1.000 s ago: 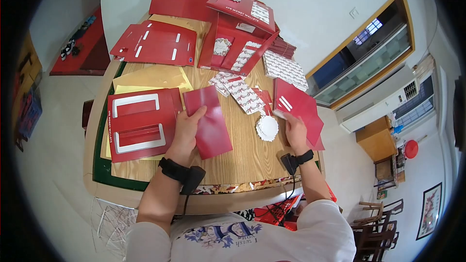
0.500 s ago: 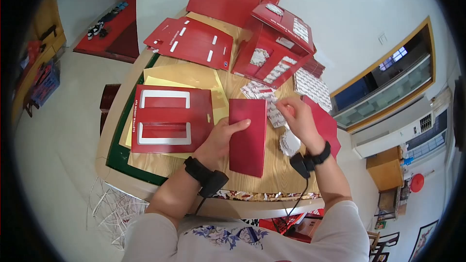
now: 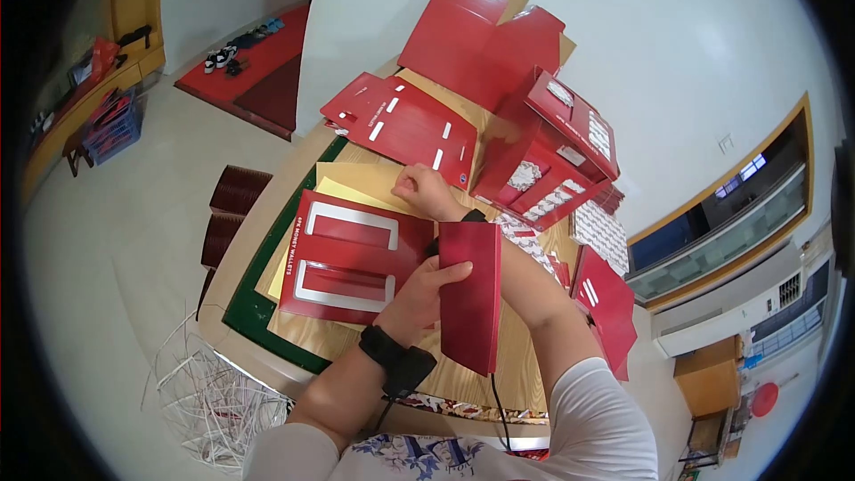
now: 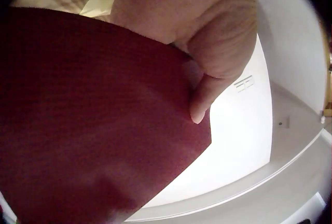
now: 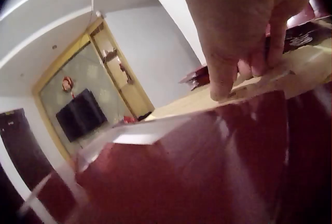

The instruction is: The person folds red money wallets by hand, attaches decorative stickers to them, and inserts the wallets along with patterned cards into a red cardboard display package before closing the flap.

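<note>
With our left hand we keep a clamped grip on the smooth, oblong red folder above the wood-grained worktop, towards its near edge. Our right hand curls by the yellow paper; whether it pinches anything, we cannot tell.

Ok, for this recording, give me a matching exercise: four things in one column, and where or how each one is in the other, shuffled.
Things
1. left hand
2. right hand
3. two-window red panel
4. patterned white stack

Where or how
a. lying on yellow sheets
b. beside the standing red box
c. gripping a red folder
d. reaching past the folder, its forearm partly hidden

Right pairs: 1-c, 2-d, 3-a, 4-b
</note>
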`<action>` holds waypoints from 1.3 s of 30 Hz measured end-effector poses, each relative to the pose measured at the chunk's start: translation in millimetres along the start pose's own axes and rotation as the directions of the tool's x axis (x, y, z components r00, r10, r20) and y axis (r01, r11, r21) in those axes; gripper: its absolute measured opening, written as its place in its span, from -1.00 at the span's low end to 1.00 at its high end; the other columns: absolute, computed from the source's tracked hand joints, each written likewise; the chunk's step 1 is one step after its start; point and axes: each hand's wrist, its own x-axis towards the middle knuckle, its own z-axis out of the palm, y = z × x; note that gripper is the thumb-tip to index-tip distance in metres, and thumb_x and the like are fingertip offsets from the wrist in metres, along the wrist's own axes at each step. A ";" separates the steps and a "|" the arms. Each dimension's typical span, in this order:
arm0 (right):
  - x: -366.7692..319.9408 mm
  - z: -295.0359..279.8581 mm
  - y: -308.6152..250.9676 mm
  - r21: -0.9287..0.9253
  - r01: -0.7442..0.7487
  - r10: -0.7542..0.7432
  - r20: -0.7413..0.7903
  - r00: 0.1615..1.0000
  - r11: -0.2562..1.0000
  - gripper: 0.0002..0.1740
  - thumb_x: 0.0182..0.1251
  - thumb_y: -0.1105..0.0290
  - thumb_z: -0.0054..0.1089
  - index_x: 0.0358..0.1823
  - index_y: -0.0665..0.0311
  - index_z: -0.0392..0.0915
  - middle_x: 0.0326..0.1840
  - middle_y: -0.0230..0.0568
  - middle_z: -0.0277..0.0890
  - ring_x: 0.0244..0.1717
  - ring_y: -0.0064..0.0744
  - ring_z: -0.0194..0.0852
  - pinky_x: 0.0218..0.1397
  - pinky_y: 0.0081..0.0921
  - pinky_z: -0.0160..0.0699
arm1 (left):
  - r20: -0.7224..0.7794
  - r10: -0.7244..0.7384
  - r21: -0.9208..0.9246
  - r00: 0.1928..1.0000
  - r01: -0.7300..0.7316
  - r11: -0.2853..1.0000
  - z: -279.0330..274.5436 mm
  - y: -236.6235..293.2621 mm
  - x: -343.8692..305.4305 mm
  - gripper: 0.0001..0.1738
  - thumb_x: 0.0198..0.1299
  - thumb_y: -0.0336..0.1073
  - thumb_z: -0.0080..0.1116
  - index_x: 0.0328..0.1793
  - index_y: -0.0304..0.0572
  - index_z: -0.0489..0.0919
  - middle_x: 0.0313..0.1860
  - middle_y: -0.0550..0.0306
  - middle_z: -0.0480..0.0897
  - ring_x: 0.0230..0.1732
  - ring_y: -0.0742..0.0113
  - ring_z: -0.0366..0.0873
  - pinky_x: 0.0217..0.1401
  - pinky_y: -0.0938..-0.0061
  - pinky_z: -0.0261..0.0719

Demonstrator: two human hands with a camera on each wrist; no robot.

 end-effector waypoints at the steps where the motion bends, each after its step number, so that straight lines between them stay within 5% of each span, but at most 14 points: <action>1: 2.1 2.2 0.1 -0.051 0.044 -0.045 0.000 0.999 0.998 -0.80 -0.05 0.31 0.30 -0.49 0.28 0.53 -0.48 -0.11 0.46 -0.43 -0.21 0.47 -0.34 -0.34 0.44 | -0.003 -0.001 -0.001 1.000 0.001 1.000 0.9 -0.8 -0.1 -0.72 0.21 -0.38 0.11 0.05 -0.22 0.49 -0.11 0.08 0.61 -0.15 0.29 0.62 -0.07 0.34 0.61; 7: 11.6 8.2 8.0 -0.151 -0.030 0.045 0.092 0.995 0.988 -0.81 -0.04 0.31 0.22 -0.47 0.29 0.52 -0.45 0.00 0.55 -0.48 -0.11 0.54 -0.34 -0.28 0.51 | 0.002 -0.022 0.003 1.000 0.022 1.000 2.6 -3.6 -0.9 -0.73 0.22 -0.38 0.09 0.05 -0.21 0.50 -0.09 0.10 0.62 -0.12 0.31 0.61 -0.05 0.37 0.60; 10: 16.6 6.8 26.0 0.046 -0.086 0.078 0.157 0.985 0.995 -0.77 0.14 0.30 0.18 -0.48 0.32 0.47 -0.40 -0.16 0.61 -0.57 -0.42 0.53 -0.53 -0.50 0.42 | -0.020 -0.027 0.025 0.999 0.027 0.999 5.1 -3.4 -1.2 -0.74 0.22 -0.37 0.10 0.04 -0.21 0.51 -0.10 0.10 0.62 -0.12 0.31 0.61 -0.05 0.37 0.60; 13: 19.4 3.0 29.6 0.400 -0.424 0.339 0.267 0.902 0.812 -0.82 0.29 0.34 0.07 -0.35 0.33 0.44 -0.38 -0.20 0.62 -0.51 -0.54 0.55 -0.45 -0.63 0.49 | -0.044 -0.039 0.047 0.998 0.042 0.998 4.3 -3.9 -2.5 -0.74 0.22 -0.37 0.09 0.04 -0.23 0.51 -0.12 0.10 0.62 -0.13 0.32 0.61 -0.06 0.37 0.60; 16: 9.5 -21.6 12.0 0.608 -0.543 0.369 0.399 0.840 0.579 -0.84 0.39 0.37 -0.03 -0.26 0.34 0.40 -0.36 -0.18 0.61 -0.44 -0.51 0.59 -0.37 -0.67 0.56 | -0.080 -0.035 0.067 0.996 0.040 0.997 3.0 -5.9 0.1 -0.73 0.21 -0.35 0.10 0.03 -0.23 0.51 -0.14 0.10 0.63 -0.16 0.33 0.61 -0.08 0.38 0.59; 20: -18.9 -92.8 -7.7 0.628 -0.346 0.215 0.277 0.936 0.697 -0.86 0.36 0.39 0.03 -0.25 0.34 0.43 -0.31 -0.18 0.59 -0.30 -0.52 0.59 -0.24 -0.66 0.56 | -0.220 0.027 0.195 0.975 0.017 0.981 16.1 0.9 0.2 -0.75 0.16 -0.32 0.19 -0.04 -0.23 0.55 -0.21 0.16 0.63 -0.23 0.39 0.61 -0.14 0.47 0.58; 26: -143.8 -206.6 -50.9 0.369 -0.201 0.252 -0.094 0.963 0.907 -0.87 0.30 0.42 0.13 -0.25 0.37 0.52 -0.42 -0.43 0.54 -0.41 -0.71 0.47 -0.35 -0.72 0.45 | -0.364 0.125 0.320 0.923 -0.002 0.947 1.6 -12.7 11.3 -0.74 0.15 -0.32 0.21 -0.06 -0.26 0.54 -0.22 0.15 0.62 -0.29 0.40 0.60 -0.24 0.47 0.58; 28: -201.9 -216.8 -70.2 0.298 -0.541 0.584 -0.072 0.809 0.786 -0.84 0.30 0.42 0.14 -0.30 0.41 0.55 -0.47 -0.45 0.53 -0.44 -0.70 0.45 -0.39 -0.70 0.41 | -0.332 0.122 0.343 0.935 -0.001 0.940 6.2 -16.0 9.5 -0.75 0.15 -0.33 0.21 -0.07 -0.27 0.54 -0.22 0.14 0.63 -0.29 0.41 0.60 -0.24 0.48 0.58; 29: -233.3 -212.9 -63.2 0.234 -0.552 0.583 -0.091 0.807 0.801 -0.84 0.29 0.43 0.14 -0.31 0.42 0.55 -0.50 -0.43 0.53 -0.46 -0.69 0.44 -0.41 -0.67 0.41 | -0.344 0.119 0.360 0.931 0.013 0.933 9.8 -17.6 8.7 -0.76 0.15 -0.34 0.21 -0.08 -0.28 0.55 -0.21 0.14 0.63 -0.29 0.42 0.60 -0.24 0.51 0.58; 34: -336.4 -172.1 -33.4 -0.165 -0.547 0.472 -0.345 0.812 0.820 -0.91 0.17 0.49 0.20 -0.37 0.38 0.54 -0.53 -0.14 0.53 -0.51 -0.37 0.52 -0.46 -0.48 0.44 | -0.357 0.094 0.414 0.929 0.067 0.908 1.8 -34.8 12.3 -0.75 0.15 -0.35 0.20 -0.07 -0.29 0.55 -0.21 0.15 0.64 -0.26 0.42 0.60 -0.20 0.52 0.58; 39: -350.6 -146.7 -14.4 -0.403 -0.440 0.204 -0.507 0.837 0.803 -0.90 0.05 0.56 0.24 -0.38 0.35 0.51 -0.43 -0.05 0.49 -0.40 -0.07 0.50 -0.38 -0.26 0.45 | -0.352 0.054 0.433 0.934 0.111 0.894 5.7 -39.6 11.1 -0.74 0.15 -0.34 0.20 -0.06 -0.31 0.55 -0.19 0.14 0.64 -0.23 0.41 0.61 -0.17 0.52 0.57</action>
